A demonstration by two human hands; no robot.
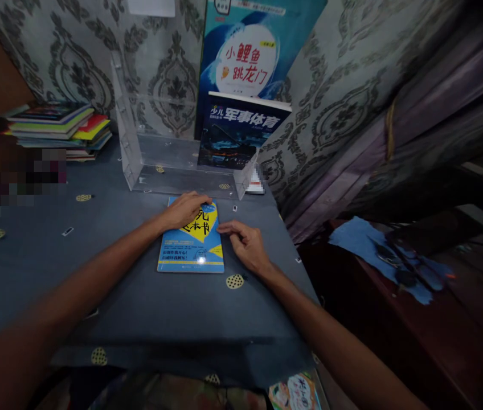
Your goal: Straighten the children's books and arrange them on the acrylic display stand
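Observation:
A blue and yellow paperback book (190,259) lies flat on the patterned tablecloth in front of me. My left hand (188,209) rests across its upper part, fingers stretched toward the top right corner and covering some of the title. At the book's right edge is my right hand (248,245), its index finger extended toward the cover and the other fingers loosely bent; it grasps nothing that I can see. Just behind the book stands a clear acrylic rack (185,182). A dark book (241,136) leans in its right side, with a taller teal book (245,62) behind.
A pile of books (60,131) sits at the back left of the table (109,285). To the right, a blue cloth (378,256) with dark items lies on a reddish-brown surface (416,336). A purple curtain (365,125) hangs beside the patterned wall. Another book (297,393) shows at the bottom edge.

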